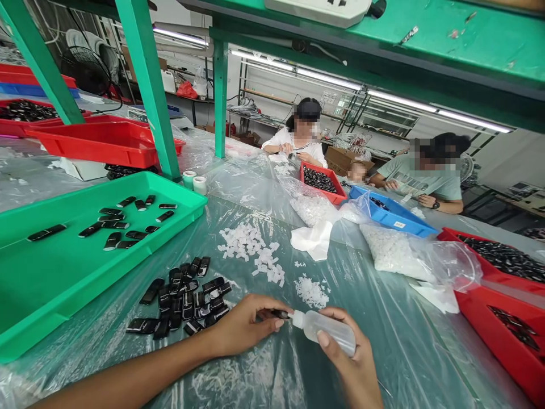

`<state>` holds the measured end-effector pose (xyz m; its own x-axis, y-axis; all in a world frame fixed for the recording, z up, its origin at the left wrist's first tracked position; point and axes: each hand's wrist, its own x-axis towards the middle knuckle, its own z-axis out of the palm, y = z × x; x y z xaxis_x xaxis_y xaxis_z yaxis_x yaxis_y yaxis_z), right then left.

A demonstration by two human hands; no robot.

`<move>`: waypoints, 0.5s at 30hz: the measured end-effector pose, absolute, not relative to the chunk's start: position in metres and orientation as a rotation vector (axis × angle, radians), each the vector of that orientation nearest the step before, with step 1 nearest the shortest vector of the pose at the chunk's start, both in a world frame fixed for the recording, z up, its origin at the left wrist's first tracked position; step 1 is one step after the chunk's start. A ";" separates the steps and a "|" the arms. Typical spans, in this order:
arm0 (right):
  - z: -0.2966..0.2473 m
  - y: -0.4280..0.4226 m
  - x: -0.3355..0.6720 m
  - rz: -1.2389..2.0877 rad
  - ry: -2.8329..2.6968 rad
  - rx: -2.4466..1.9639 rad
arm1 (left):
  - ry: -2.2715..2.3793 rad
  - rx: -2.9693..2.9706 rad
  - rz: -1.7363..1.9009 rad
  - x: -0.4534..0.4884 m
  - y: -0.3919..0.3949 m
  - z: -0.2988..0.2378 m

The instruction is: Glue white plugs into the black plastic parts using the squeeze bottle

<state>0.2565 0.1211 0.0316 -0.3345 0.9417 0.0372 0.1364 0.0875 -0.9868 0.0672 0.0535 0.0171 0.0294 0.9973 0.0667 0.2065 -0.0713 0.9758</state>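
My left hand [251, 325] pinches a small black plastic piece [280, 313] between thumb and fingers. In my right hand [351, 346] is a translucent squeeze bottle [326, 329], tilted with its white cap end toward the black piece. The bottle's tip meets or nearly meets the piece; I cannot tell which. Left of my left hand lies a pile of black plastic pieces [187, 301] on the plastic-covered table. Beyond the hands are a heap of small white pieces [242, 241] and a smaller heap of finer white bits [312, 291].
A green tray [85, 295] with several black pieces stands at left, a red tray [97, 153] behind it. Green posts [149, 85] rise from the table. Plastic bags of white pieces [395, 253] and red bins [502, 341] line the right. Two people [438, 176] work across the table.
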 end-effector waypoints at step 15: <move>0.013 0.150 0.271 1.644 -1.163 -0.939 | 1.239 1.345 1.118 0.064 0.052 0.019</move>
<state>0.2708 0.1501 0.0131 -0.3199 0.9436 -0.0858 -0.2331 -0.1662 -0.9582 0.0641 0.0517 0.0186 0.0656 0.9977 0.0183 0.1207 -0.0261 0.9923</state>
